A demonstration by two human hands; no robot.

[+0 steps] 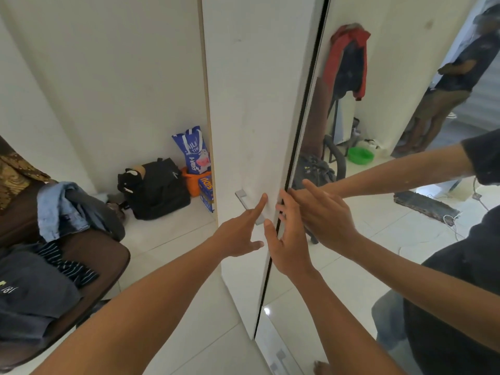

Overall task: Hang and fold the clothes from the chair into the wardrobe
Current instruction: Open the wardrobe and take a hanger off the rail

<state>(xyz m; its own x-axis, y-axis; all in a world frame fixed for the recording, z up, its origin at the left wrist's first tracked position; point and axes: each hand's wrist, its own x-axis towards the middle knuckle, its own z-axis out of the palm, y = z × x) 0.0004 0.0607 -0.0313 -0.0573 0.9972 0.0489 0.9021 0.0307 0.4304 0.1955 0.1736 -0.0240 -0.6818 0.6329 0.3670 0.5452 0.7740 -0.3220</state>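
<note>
Wardrobe (251, 104) is right in front of the person. Its white door stands tall, long axis running up and away from the hands. The dark seam with the mirror door (338, 280) leans the same way.

The left hand (238, 236) has its index finger straight, pointing up and to the right, with the tip touching the white panel. It's holding nothing. The silver bar handle (240, 196) sits just left of that fingertip, slanting up-left, and partly hidden behind the finger.

The right hand (289, 244) is just beside the left. Its fingers are spread and pretty straight, laid at the seam, with the thumb on the white side, and it isn't gripping anything either.

The clothes (67, 209) are well off to the left of both hands, in a crumpled heap on the brown chair (102, 255).
</note>
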